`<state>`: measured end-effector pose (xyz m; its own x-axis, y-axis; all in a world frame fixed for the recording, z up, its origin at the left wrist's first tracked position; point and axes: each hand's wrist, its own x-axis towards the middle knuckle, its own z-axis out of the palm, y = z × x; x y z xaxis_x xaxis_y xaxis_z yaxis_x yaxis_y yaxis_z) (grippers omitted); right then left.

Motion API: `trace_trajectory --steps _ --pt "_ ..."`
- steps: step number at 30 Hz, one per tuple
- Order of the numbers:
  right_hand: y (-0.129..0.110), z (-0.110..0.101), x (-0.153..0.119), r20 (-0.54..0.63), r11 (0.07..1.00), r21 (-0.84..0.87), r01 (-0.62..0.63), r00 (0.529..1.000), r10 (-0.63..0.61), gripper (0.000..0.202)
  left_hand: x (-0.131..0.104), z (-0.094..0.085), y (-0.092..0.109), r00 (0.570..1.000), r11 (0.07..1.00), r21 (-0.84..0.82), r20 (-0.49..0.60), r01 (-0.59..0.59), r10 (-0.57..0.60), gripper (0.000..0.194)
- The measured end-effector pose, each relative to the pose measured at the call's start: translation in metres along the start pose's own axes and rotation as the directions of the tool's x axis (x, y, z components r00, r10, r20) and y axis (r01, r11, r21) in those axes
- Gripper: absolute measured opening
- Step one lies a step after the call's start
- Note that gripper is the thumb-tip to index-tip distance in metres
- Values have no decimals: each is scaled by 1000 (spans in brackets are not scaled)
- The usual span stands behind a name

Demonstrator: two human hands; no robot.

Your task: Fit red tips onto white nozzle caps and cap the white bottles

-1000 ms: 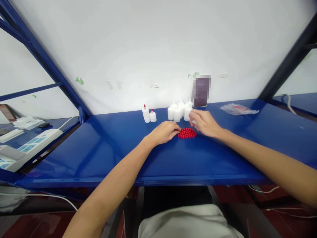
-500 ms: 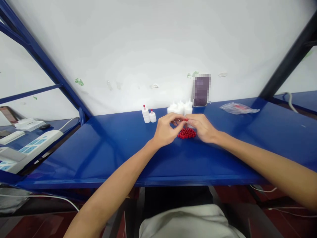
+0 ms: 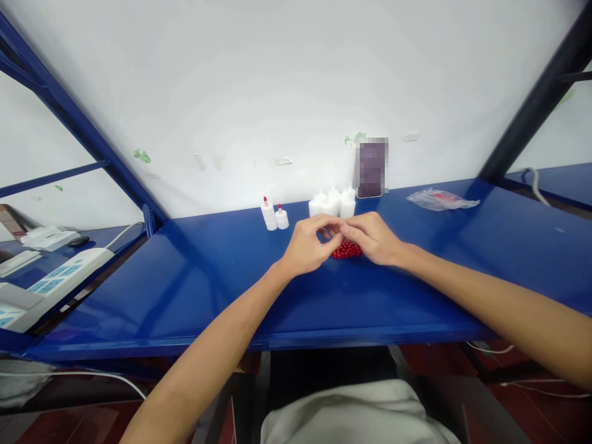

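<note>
My left hand (image 3: 309,244) and my right hand (image 3: 374,239) meet fingertip to fingertip above a pile of small red caps (image 3: 346,250) on the blue table. The left thumb and fingers are curled into a pinch, where a small red cap showed a moment ago; the fingertips now hide it. The right fingers are closed against the left ones, and whatever they hold is hidden. Just behind the hands stands a cluster of white squeeze bottles (image 3: 329,203) with pointed tips. Left of them are a taller white bottle (image 3: 269,216) and a shorter white bottle (image 3: 282,219), both red-capped.
A phone with a blurred screen (image 3: 371,168) leans on the wall at the back. A clear plastic bag (image 3: 441,199) with something red inside lies to the right. Blue posts rise at the left. A white power strip (image 3: 65,280) is on the neighbouring left surface.
The red piece between my fingertips has gone out of sight as the fingers close together. My hands stay over the pile; the whole view has shifted slightly.
</note>
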<state>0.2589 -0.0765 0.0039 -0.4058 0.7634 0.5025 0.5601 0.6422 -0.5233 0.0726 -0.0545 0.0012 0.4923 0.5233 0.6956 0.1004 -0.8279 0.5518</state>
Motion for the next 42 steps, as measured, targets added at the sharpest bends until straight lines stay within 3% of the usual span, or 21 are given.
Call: trace_trajectory --steps 9,20,25,28,32,36,39,42 --pt "0 0 -1 -49 996 84 3 999 1 47 0 3 -5 973 927 -295 85 230 -215 17" --pt "-4 1 -2 -93 987 155 -44 994 59 25 -2 6 -8 961 889 -365 107 277 -255 29" --pt "-1 4 -1 -91 991 115 -67 993 78 33 0 9 -11 959 875 -393 120 282 -255 33" --pt "4 3 -1 -110 996 61 -73 991 79 40 9 -3 -18 952 870 -399 31 290 -303 30" --pt "10 -2 0 -159 986 25 -168 973 170 39 27 -50 -25 877 894 -234 -215 381 -430 25" --pt "12 -4 1 -143 983 9 -183 973 182 32 40 -99 -24 829 833 99 -217 545 -516 20" --pt "11 -3 1 -128 986 1 -168 978 166 29 48 -112 -20 805 728 348 -184 590 -564 15" --pt "8 -2 1 -119 988 -24 -155 981 151 28 57 -110 -19 781 640 475 -192 604 -595 13"
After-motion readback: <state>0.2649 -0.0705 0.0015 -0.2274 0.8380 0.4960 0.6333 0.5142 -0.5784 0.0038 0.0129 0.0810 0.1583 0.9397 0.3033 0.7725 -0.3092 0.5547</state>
